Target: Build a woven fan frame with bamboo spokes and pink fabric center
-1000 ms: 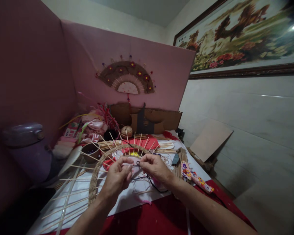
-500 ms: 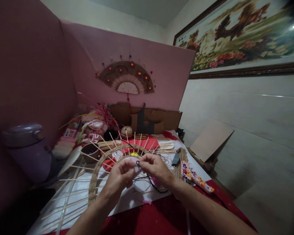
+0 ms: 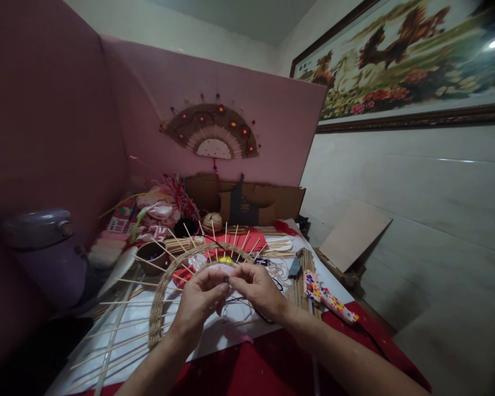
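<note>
A thin black cord (image 3: 263,317) trails below and beside my fingers. My left hand (image 3: 198,301) is closed in a pinch, its fingertips meeting those of my right hand (image 3: 259,289). Both pinch the cord between them; the exact spot they grip is mostly covered by the fingers. Under and behind my hands lies a half-round fan frame (image 3: 158,300) of woven twine on thin wooden sticks that spread outward. A length of dark cord also crosses the frame's upper part.
A flower-patterned glue gun (image 3: 334,306) lies at right beside cardboard strips (image 3: 300,281). A brown bowl (image 3: 152,259), a twine ball (image 3: 212,221) and red paper (image 3: 252,240) sit behind the frame. A purple flask (image 3: 51,269) stands left. A decorated fan (image 3: 226,118) hangs on the pink board.
My two hands have come together at the fingertips, the right one shifting slightly left. The small dark loop seen at the right fingertips is now mostly hidden between the fingers.
</note>
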`<action>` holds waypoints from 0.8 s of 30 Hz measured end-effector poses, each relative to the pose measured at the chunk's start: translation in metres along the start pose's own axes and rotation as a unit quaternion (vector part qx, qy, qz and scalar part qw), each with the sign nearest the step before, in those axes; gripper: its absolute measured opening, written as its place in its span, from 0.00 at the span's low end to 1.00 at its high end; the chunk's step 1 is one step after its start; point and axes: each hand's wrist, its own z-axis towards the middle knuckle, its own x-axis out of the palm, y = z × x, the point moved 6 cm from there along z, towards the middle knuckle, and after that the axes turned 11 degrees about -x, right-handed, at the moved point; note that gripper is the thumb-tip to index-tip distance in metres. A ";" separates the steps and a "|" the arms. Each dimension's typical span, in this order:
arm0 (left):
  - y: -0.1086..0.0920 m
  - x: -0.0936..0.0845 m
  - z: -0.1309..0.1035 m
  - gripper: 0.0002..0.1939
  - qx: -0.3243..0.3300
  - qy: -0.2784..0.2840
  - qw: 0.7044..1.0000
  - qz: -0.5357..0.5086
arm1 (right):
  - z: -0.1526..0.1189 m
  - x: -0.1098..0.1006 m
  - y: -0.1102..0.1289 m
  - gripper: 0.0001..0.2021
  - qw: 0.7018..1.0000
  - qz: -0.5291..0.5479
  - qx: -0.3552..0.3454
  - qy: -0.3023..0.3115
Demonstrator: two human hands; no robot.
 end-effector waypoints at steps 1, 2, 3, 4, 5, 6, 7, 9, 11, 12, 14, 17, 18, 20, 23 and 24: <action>0.000 -0.001 0.000 0.12 -0.001 -0.002 1.000 -0.002 | 0.000 0.000 -0.002 0.06 1.000 0.007 0.006 0.003; 0.000 -0.001 0.000 0.12 -0.001 -0.004 1.000 -0.003 | 0.001 0.000 -0.004 0.05 1.000 0.011 0.012 0.005; 0.000 -0.001 0.000 0.12 0.000 -0.006 1.000 -0.004 | 0.001 -0.001 -0.006 0.04 1.000 0.012 0.018 0.005; 0.000 -0.001 0.000 0.12 0.001 -0.008 1.000 -0.004 | 0.001 -0.002 -0.007 0.03 1.000 0.012 0.023 0.004; 0.000 -0.001 0.000 0.12 0.003 -0.009 1.000 -0.004 | 0.001 -0.002 -0.008 0.02 1.000 0.011 0.027 0.003; 0.000 -0.001 0.000 0.12 0.005 -0.010 1.000 -0.004 | 0.000 -0.003 -0.008 0.02 0.999 0.012 0.031 0.002; -0.001 0.000 -0.001 0.12 0.008 -0.010 1.000 -0.003 | 0.000 -0.003 -0.008 0.02 0.999 0.015 0.038 0.000; -0.002 0.000 -0.001 0.13 0.014 -0.010 1.000 0.000 | -0.001 -0.003 -0.009 0.02 0.998 0.031 0.056 -0.004; -0.002 0.000 -0.001 0.14 0.020 -0.011 1.000 0.003 | -0.002 -0.002 -0.010 0.02 0.996 0.049 0.078 -0.007; -0.002 0.000 -0.001 0.14 0.024 -0.011 1.000 0.005 | -0.003 -0.001 -0.011 0.03 0.994 0.058 0.087 -0.008; -0.002 0.000 -0.001 0.14 0.032 -0.010 0.999 0.007 | -0.003 0.000 -0.011 0.04 0.993 0.074 0.092 -0.010; -0.003 0.000 -0.002 0.14 0.040 -0.006 0.999 0.009 | -0.002 0.000 -0.010 0.04 0.991 0.095 0.096 -0.018; -0.003 0.000 -0.003 0.13 0.041 -0.005 0.999 0.010 | -0.002 0.000 -0.010 0.03 0.990 0.100 0.101 -0.020; -0.003 0.000 -0.003 0.13 0.042 -0.004 0.999 0.012 | -0.002 0.000 -0.010 0.03 0.988 0.103 0.112 -0.015; -0.003 -0.001 -0.002 0.11 0.045 -0.005 0.999 0.016 | -0.002 -0.001 -0.009 0.02 0.991 0.087 0.102 -0.002; -0.003 -0.001 -0.002 0.11 0.047 -0.007 0.999 0.018 | -0.001 -0.002 -0.008 0.02 0.994 0.072 0.086 0.006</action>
